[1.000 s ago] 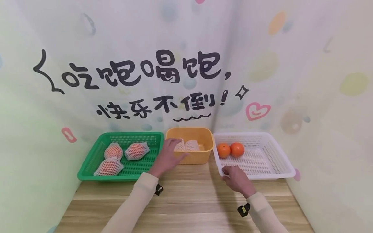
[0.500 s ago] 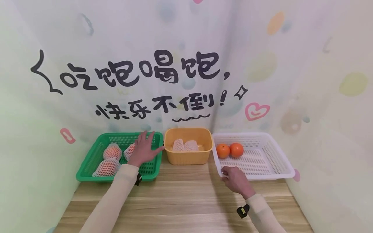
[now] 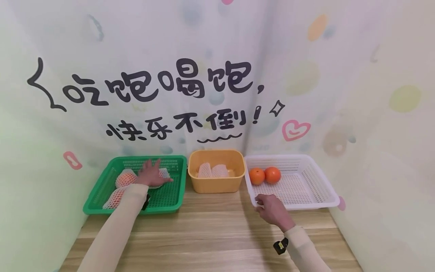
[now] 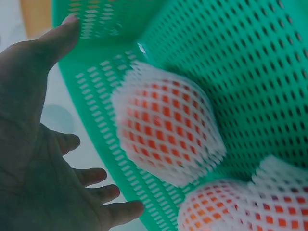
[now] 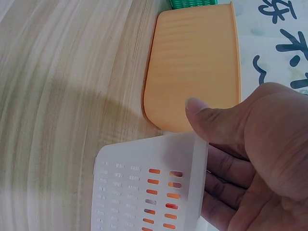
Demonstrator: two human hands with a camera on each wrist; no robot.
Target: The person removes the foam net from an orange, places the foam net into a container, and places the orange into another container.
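My left hand [image 3: 151, 174] is over the green basket [image 3: 182, 185], fingers spread, partly hiding a red-orange fruit in a white foam net. In the left wrist view, this netted fruit [image 4: 166, 125] lies in front of the fingers with a gap between. Two more netted fruits, one at the left [image 3: 126, 178] and one nearer the front [image 3: 113, 198], share the basket; my sleeve covers part of the front one. My right hand [image 3: 273, 211] pinches the near-left rim of the white basket [image 5: 125, 178], thumb on one side and fingers on the other.
Between the baskets stands a yellow-orange bin [image 3: 217, 186] with empty-looking foam nets [image 3: 220, 171] inside. Two bare orange fruits [image 3: 265, 175] sit at the white basket's left. A wooden table [image 3: 210, 234] carries everything, and a printed wall hanging [image 3: 217, 45] rises behind.
My left hand has moved left from over the yellow-orange bin to above the netted fruit in the green basket. The right hand stays on the white basket's rim.
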